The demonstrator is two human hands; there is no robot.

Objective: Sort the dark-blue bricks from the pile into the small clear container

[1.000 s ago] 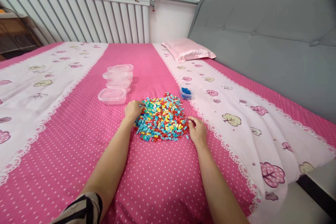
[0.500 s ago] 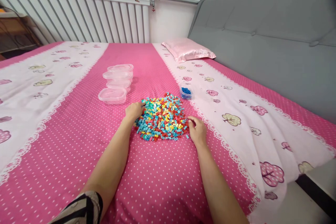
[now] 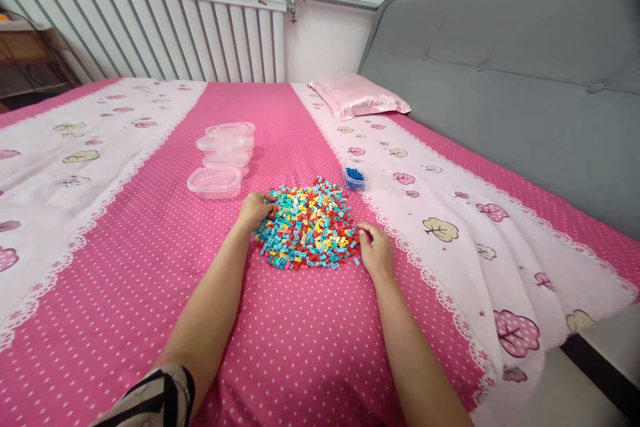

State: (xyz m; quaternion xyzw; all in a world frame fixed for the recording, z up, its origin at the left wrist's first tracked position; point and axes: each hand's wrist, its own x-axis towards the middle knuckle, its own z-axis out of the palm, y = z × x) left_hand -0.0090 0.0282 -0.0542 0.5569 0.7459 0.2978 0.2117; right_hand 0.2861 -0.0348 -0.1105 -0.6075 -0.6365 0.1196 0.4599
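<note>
A low heap of small plastic building bricks, mostly light blue, red, yellow and green, lies on the pink bedspread between my hands. My left hand is at the heap's upper left edge, fingertips touching the bricks and slightly apart. At the right edge rests my right hand, with its fingers loosely bent and a gap between thumb and forefinger. I see no brick held in either hand. Beyond the heap to the right, a small clear tub contains dark blue bricks.
Several clear plastic tubs stand in a row behind my left hand. The dotted bedspread has soft folds. A pink pillow lies by the grey headboard, and a white radiator lines the far wall.
My left hand has shifted slightly at the heap's edge, and its fingertips have parted a little. The right hand stays almost where it was.
</note>
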